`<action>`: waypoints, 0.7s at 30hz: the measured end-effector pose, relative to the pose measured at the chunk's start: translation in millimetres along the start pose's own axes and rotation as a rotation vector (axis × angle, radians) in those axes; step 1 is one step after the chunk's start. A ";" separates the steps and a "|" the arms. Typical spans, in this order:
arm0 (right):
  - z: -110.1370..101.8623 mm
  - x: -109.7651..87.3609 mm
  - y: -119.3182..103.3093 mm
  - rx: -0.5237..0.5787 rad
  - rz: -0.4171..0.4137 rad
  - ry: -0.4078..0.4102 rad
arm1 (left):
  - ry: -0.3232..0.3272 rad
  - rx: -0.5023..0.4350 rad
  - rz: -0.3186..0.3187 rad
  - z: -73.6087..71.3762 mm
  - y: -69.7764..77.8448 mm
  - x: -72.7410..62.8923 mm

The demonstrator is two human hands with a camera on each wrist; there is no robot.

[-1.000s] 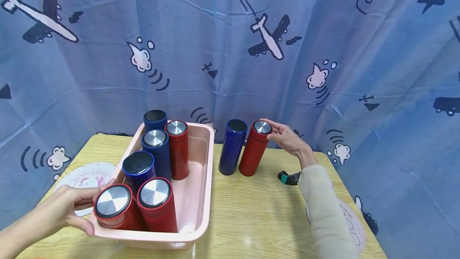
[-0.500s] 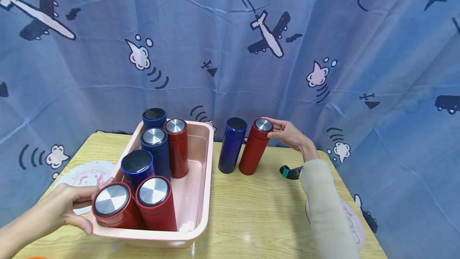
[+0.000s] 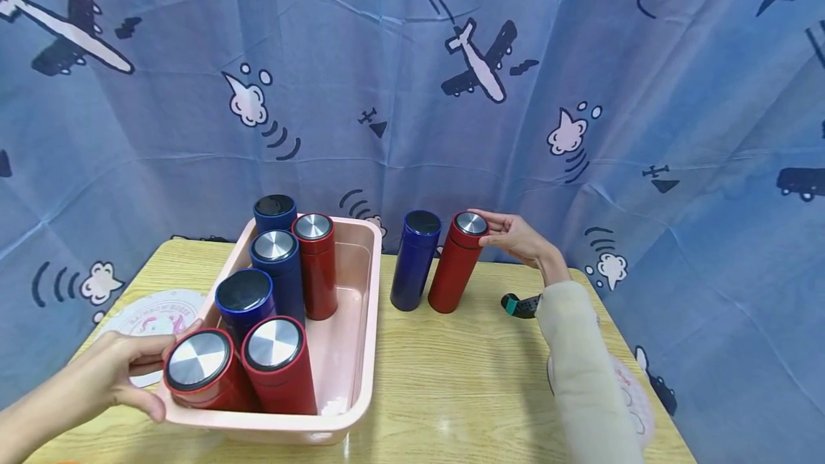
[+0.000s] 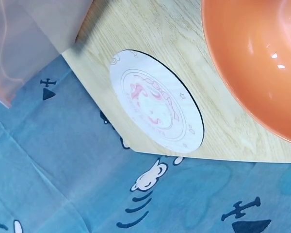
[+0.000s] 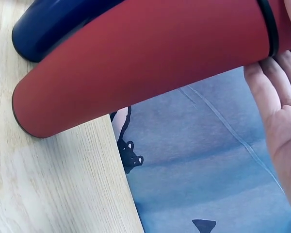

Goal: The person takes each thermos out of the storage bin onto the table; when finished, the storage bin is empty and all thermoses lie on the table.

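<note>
"Pink, rectangular plastic bin (image 3: 344, 335), lower left of the frame: was the left hand (image 3: 122, 369) on it?"

"Yes, thumb and fingers gripped its near corner."

"And what had just changed?"

"Almost nothing over that second: at centre right, the right hand (image 3: 518, 239) kept pinching the red cylindrical bottle (image 3: 454, 278) by its silver-topped end, between thumb and fingers."

"Meaning?"

"That bottle stayed outside the bin, its base on the pale wooden table (image 3: 457, 385), beside the glossy blue cylindrical bottle (image 3: 415, 274)."
</note>
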State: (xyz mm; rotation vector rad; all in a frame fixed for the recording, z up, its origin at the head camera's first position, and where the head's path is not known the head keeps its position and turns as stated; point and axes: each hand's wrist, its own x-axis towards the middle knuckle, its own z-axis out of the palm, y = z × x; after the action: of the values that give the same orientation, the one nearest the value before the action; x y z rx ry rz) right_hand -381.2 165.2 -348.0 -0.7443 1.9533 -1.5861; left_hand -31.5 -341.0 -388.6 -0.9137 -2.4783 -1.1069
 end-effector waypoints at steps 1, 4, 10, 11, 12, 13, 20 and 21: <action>-0.4 -0.3 0.1 0.001 0.003 0.001 | 0.002 0.000 -0.002 0.1 -0.1 -0.1; -1.4 -1.0 0.4 0.004 0.008 -0.001 | 0.003 0.000 -0.005 0.5 -0.3 -0.2; -3.6 -4.0 -0.4 -0.005 0.011 -0.013 | 0.002 0.020 0.002 1.0 0.4 -0.4; -4.2 -4.9 -0.5 -0.009 0.009 -0.014 | 0.000 0.020 0.002 1.0 0.5 -0.5; -4.9 -5.8 -0.4 -0.009 0.008 -0.014 | 0.000 0.017 0.001 0.9 0.6 -0.5; -5.5 -6.8 -0.4 -0.011 0.009 -0.009 | -0.001 0.010 -0.001 0.9 0.5 -0.6; -10.7 -14.3 0.5 0.004 0.025 0.023 | 0.011 0.050 0.013 0.5 1.3 0.4; -11.6 -15.4 0.8 -0.003 0.023 0.026 | 0.016 0.082 0.020 0.4 1.6 0.7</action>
State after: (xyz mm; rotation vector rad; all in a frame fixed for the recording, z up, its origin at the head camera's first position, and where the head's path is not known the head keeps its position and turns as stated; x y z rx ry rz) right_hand -378.2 184.1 -345.9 -0.7034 1.9761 -1.5866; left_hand -31.0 -339.6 -387.6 -0.9003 -2.4765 -0.9943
